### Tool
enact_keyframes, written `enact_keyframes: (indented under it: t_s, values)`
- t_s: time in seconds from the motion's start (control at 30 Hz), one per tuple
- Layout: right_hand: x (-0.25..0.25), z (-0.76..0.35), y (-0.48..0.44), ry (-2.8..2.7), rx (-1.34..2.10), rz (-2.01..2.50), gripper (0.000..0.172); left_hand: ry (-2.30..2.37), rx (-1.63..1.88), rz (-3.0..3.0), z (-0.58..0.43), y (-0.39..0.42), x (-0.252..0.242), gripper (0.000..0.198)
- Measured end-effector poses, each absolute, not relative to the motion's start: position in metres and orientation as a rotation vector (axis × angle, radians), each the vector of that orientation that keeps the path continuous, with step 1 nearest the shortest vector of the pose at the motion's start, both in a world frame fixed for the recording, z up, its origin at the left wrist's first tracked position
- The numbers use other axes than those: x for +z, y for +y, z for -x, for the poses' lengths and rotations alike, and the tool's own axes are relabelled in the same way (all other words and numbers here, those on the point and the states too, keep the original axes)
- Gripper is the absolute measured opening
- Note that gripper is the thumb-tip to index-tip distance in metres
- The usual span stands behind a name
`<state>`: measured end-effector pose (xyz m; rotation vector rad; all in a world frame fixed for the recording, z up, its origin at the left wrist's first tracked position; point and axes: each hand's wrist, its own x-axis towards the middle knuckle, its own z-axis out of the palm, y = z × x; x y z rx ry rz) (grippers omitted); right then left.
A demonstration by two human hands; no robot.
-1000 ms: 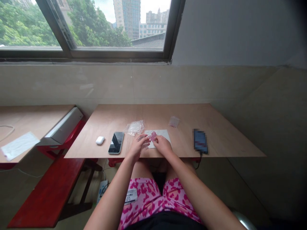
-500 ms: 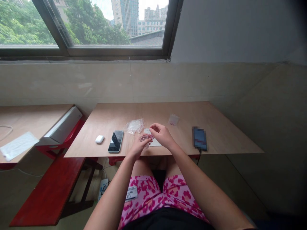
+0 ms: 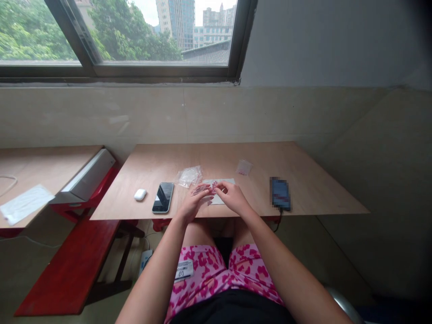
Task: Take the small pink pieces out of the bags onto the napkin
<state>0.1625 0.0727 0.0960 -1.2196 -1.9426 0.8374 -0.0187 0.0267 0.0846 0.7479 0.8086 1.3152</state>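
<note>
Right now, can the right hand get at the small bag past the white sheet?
Probably yes: the small bag lies beyond the right hand, and nothing visible stands between them. That hand looks occupied close to the left hand, though.

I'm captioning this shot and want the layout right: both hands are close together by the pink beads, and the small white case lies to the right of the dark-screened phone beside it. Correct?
Not quite: the head view shows the small white case to the left of the dark-screened phone. The left hand and right hand are indeed close together by the pink beads.
</note>
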Motion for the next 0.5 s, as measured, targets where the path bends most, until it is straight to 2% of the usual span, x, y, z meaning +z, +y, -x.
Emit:
enact_keyframes:
  t_s: [0.13,0.23,0.37,0.43,0.5]
  values:
    - [0.078,-0.162,0.068,-1.978,0.989,1.303,0.02,0.842,1.415,-0.719,0.02,0.03,0.083,0.037]
    - [0.065,-0.159,0.064,-2.021,1.277,1.219,0.028,0.803,1.403,-0.699,0.019,0.031,0.08,0.038]
    - [0.05,-0.156,0.06,-1.856,1.601,1.085,0.031,0.772,1.402,-0.675,0.018,0.031,0.078,0.036]
    - [0.045,-0.156,0.061,-1.845,1.639,1.075,0.029,0.792,1.395,-0.687,0.018,0.03,0.079,0.035]
    - [0.043,-0.158,0.064,-1.905,1.523,1.156,0.029,0.829,1.377,-0.71,0.018,0.029,0.08,0.036]
